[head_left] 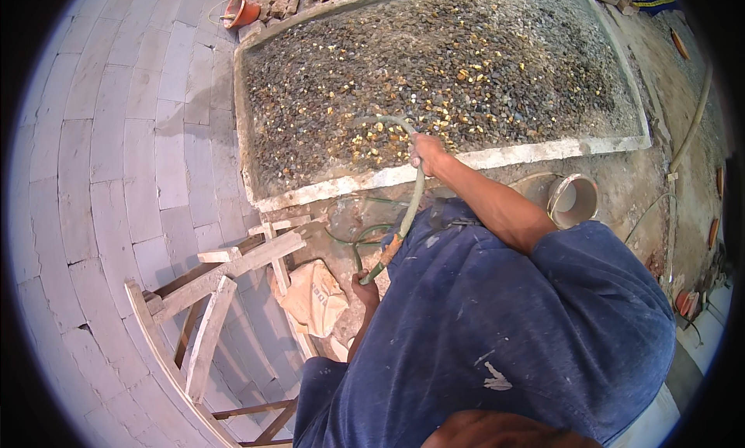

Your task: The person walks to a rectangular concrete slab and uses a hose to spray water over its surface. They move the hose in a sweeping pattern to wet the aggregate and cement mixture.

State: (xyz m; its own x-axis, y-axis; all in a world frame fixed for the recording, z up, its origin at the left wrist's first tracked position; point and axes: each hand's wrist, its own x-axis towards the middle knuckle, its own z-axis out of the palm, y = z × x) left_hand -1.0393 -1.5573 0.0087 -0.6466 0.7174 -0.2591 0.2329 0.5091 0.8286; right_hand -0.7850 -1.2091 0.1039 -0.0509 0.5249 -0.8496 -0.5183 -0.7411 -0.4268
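A pale green hose point(420, 190) arches up in front of my body, and its far end bends left over a bed of wet-looking pebbles point(372, 68). My right hand point(426, 150) is closed round the hose near the bed's near edge. Lower down, beside my blue clothing, my left hand point(365, 288) is closed on the darker green lower stretch of the hose. An orange-brown wrap point(390, 249) covers the hose a little above that hand. Whether water leaves the hose's end is hard to make out.
A pale raised border point(341, 189) frames the pebbles. At left stands a wooden trestle point(209, 281) by a block wall point(116, 169), with a tan sack point(312, 299) near it. A white bucket point(573, 200) is on the right; an orange bucket point(241, 11) sits far left.
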